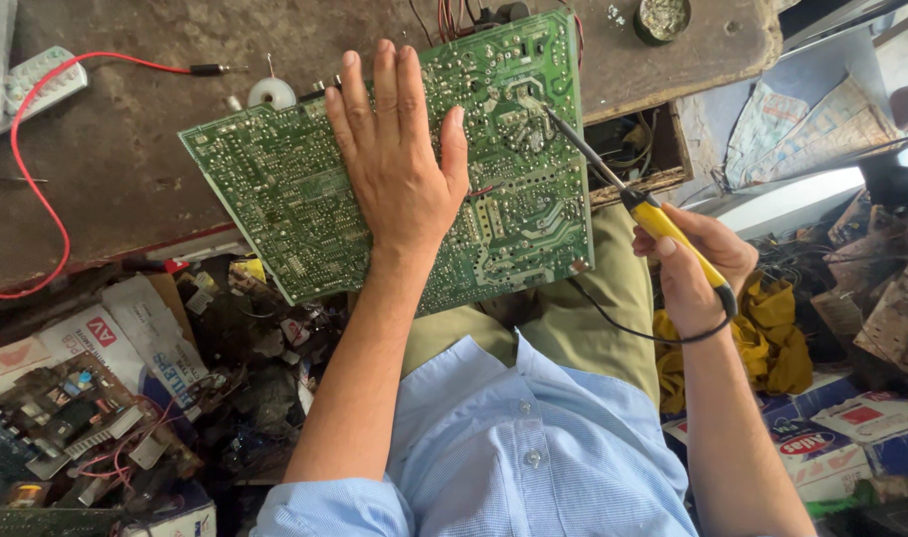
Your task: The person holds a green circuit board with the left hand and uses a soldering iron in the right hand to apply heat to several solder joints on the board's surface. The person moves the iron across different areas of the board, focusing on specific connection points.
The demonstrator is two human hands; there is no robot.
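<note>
Under flat open left hand [399, 164], circuit board [275, 189], right hand [697, 268] gripping soldering iron [662, 224]

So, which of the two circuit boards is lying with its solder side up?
The large green board under the left hand, touched by the soldering iron. The smaller board at lower left shows its components.

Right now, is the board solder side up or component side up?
Solder side up. The board shows green traces and solder joints, no component bodies. Left hand lies flat on it; the iron tip touches it.
</note>
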